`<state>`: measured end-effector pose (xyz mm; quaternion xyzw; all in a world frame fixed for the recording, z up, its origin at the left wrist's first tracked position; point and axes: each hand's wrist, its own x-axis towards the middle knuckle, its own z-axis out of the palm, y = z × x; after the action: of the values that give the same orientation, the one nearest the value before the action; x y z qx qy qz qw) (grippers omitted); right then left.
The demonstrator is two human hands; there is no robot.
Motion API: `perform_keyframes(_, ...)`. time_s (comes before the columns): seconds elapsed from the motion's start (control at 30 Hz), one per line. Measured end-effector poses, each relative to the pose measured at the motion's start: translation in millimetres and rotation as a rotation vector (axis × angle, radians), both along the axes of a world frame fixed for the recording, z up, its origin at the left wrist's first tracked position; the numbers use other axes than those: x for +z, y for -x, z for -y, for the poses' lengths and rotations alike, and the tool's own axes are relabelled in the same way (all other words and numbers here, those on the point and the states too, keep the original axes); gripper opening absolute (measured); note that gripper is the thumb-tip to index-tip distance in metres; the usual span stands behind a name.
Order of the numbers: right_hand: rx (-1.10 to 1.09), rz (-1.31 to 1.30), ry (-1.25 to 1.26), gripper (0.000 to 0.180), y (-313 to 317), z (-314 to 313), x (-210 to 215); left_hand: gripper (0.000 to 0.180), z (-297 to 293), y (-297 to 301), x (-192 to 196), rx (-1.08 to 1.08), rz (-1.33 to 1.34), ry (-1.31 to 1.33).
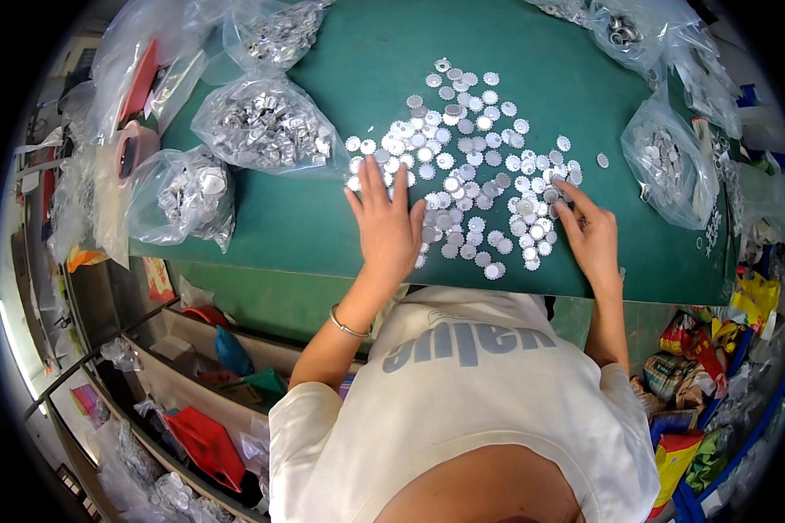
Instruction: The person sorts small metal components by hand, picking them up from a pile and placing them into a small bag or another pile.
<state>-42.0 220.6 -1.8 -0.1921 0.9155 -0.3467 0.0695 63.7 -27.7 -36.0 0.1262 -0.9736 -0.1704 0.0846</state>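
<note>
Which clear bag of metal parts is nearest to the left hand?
The big bag just left of the left hand; the other bags lie farther away.

Wkshp w/ metal discs (474, 159), bagged pcs (266, 126)

Bare green tabletop (366, 52) gives a wide lane along the far side of the scattered scalloped discs (475, 161). A narrower one runs between them and the right-hand clear bag (691, 187) (one stray disc (603, 160) lies in it) — the right hand (591, 234) fills its near end. Leftward, the large bag of metal pieces (296, 157) reaches nearly to the discs — below it, open table extends to the left hand (386, 222).
</note>
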Motion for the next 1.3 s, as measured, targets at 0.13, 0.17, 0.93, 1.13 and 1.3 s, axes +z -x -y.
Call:
perform_keyframes(0.13,0.178,-0.086,-0.048,0.019,-7.8,18.3,0.3,0.049,-19.9,-0.9,2.6,-0.178,-0.032,-0.241)
perform_keyframes(0.17,0.212,-0.112,-0.041,0.018,-11.1,21.4,-1.7,0.045,-25.6,0.0,7.3,-0.183,-0.027,-0.296)
perform_keyframes(0.93,0.152,0.028,0.052,0.02,-10.2,4.2,3.2,0.042,-0.9,0.9,6.5,-0.155,-0.152,-0.445)
perform_keyframes(1.13,0.321,-0.12,-0.015,0.023,-13.6,6.1,-6.4,0.043,16.2,24.2,-6.5,0.109,-0.065,-0.025)
perform_keyframes(1.3,0.085,0.119,0.075,0.027,-4.6,-9.7,-3.6,0.037,3.6,11.4,-1.7,-0.116,-0.094,-0.238)
